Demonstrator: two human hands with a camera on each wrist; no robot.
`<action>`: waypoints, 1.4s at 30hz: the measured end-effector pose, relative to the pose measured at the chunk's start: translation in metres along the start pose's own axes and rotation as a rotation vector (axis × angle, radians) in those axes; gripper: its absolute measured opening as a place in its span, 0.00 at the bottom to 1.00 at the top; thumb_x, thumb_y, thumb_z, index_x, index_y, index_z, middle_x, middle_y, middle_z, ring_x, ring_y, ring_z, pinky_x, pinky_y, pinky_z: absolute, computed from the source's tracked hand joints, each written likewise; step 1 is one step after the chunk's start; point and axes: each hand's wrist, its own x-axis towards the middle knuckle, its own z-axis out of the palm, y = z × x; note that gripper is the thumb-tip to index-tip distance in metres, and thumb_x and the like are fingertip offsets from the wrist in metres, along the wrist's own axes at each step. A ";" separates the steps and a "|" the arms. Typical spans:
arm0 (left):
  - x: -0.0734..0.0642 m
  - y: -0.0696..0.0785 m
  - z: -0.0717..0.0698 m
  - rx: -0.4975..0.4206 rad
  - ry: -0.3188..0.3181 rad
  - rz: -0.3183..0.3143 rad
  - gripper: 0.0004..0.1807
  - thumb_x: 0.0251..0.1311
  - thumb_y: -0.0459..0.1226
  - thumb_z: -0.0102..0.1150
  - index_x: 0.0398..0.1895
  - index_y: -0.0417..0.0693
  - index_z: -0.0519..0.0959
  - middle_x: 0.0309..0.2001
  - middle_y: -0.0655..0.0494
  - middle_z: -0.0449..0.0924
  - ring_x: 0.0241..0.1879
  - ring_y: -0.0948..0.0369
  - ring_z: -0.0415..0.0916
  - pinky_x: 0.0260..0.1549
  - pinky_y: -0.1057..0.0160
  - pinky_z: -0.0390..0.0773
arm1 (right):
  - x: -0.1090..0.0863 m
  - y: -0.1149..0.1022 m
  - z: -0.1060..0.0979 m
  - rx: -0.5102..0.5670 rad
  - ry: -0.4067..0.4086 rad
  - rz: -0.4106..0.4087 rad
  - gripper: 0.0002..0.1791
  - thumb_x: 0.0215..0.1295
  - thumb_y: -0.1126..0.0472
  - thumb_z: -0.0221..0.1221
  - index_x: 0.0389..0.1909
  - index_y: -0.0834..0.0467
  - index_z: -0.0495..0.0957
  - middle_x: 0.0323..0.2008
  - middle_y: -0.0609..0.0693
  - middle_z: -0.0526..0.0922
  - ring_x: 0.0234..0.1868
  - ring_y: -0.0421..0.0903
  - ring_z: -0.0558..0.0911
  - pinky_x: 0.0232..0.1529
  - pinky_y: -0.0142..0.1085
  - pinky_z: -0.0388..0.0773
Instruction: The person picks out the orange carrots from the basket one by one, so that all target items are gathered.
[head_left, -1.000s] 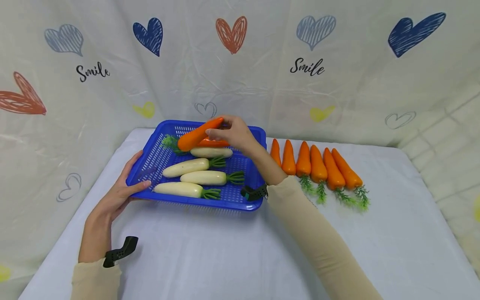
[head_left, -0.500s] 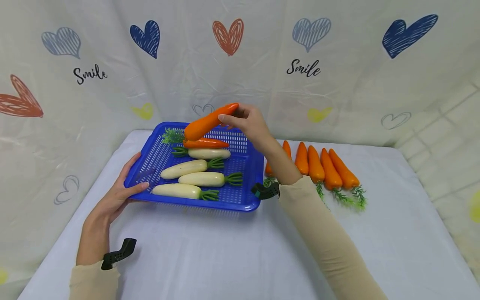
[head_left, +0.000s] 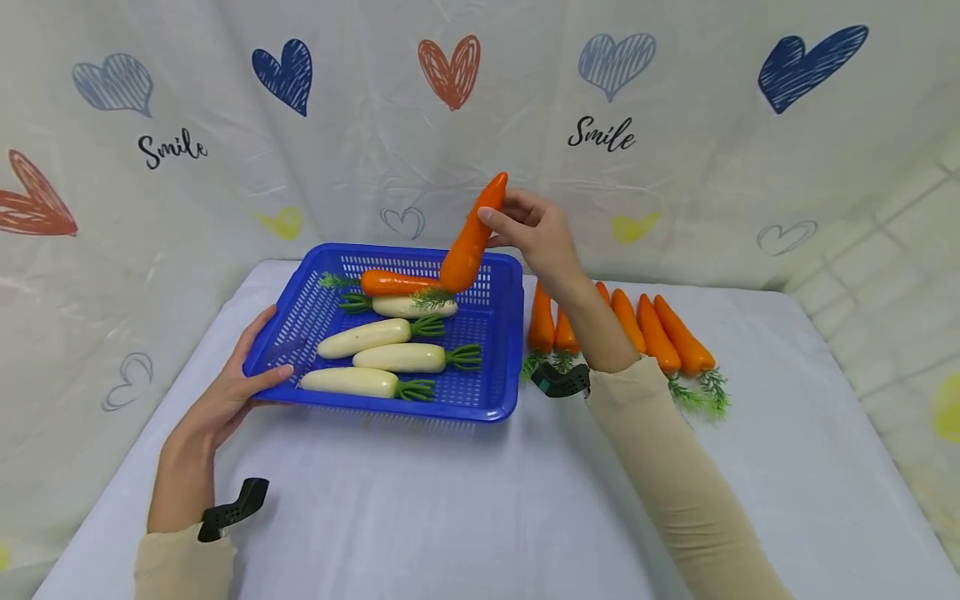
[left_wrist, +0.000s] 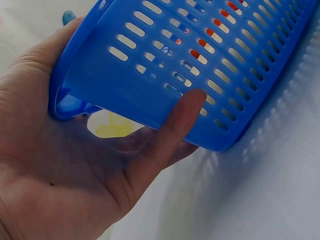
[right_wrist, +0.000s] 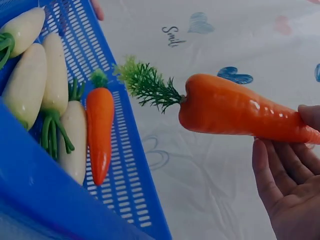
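Note:
My left hand grips the left end of a blue plastic basket, thumb over the rim and fingers along the outer wall. In the left wrist view the fingers lie against the slotted side of the basket. My right hand pinches an orange carrot near its pointed tip, above the basket's back right part. The carrot's leafy green top hangs down to the left. Inside the basket lie another carrot at the back and several white radishes with green stems.
Right of the basket, several carrots lie in a row on the white tablecloth, partly behind my right forearm. A pale curtain printed with hearts hangs behind the table.
My right hand has lifted the carrot up and to the right out of the basket. The carrot has turned more upright. My left hand keeps its grip on the basket.

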 end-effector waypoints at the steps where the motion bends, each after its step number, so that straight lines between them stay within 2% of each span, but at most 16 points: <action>1: 0.000 0.000 0.000 0.002 0.002 -0.001 0.49 0.74 0.43 0.57 0.80 0.93 0.36 0.84 0.40 0.29 0.77 0.34 0.44 0.45 0.70 0.82 | 0.000 -0.001 -0.002 0.005 0.005 -0.007 0.14 0.71 0.62 0.64 0.54 0.63 0.82 0.42 0.48 0.90 0.43 0.46 0.88 0.45 0.37 0.88; 8: -0.001 -0.001 -0.001 0.028 0.014 -0.004 0.50 0.73 0.43 0.57 0.79 0.93 0.35 0.84 0.41 0.29 0.78 0.33 0.43 0.46 0.72 0.81 | -0.004 -0.003 -0.022 0.070 0.055 -0.027 0.20 0.70 0.64 0.64 0.62 0.58 0.77 0.40 0.48 0.90 0.42 0.46 0.88 0.43 0.36 0.88; 16: 0.000 0.000 -0.001 0.015 0.005 -0.002 0.49 0.74 0.43 0.57 0.79 0.94 0.35 0.84 0.40 0.29 0.77 0.33 0.45 0.45 0.70 0.82 | -0.010 -0.006 -0.045 0.083 0.127 -0.063 0.26 0.69 0.65 0.65 0.67 0.52 0.76 0.38 0.49 0.89 0.41 0.46 0.87 0.40 0.35 0.88; 20: 0.001 0.000 -0.001 0.009 0.005 -0.004 0.49 0.74 0.43 0.57 0.79 0.94 0.36 0.84 0.40 0.29 0.77 0.34 0.45 0.45 0.70 0.82 | -0.014 -0.008 -0.052 0.073 0.154 -0.054 0.27 0.68 0.63 0.66 0.68 0.50 0.77 0.37 0.49 0.88 0.40 0.46 0.86 0.39 0.34 0.87; 34: 0.006 0.001 0.002 0.002 -0.008 0.007 0.49 0.74 0.43 0.57 0.79 0.93 0.36 0.84 0.41 0.30 0.77 0.35 0.45 0.46 0.70 0.82 | -0.027 -0.005 -0.085 0.070 0.208 -0.035 0.29 0.68 0.65 0.67 0.69 0.50 0.76 0.36 0.49 0.90 0.36 0.44 0.87 0.34 0.32 0.86; 42: -0.001 -0.002 -0.004 0.028 -0.006 -0.004 0.48 0.74 0.44 0.56 0.79 0.95 0.35 0.83 0.39 0.28 0.76 0.35 0.45 0.46 0.71 0.81 | -0.038 0.005 -0.099 0.041 0.200 -0.004 0.29 0.70 0.63 0.66 0.71 0.49 0.74 0.36 0.48 0.89 0.35 0.43 0.86 0.36 0.31 0.85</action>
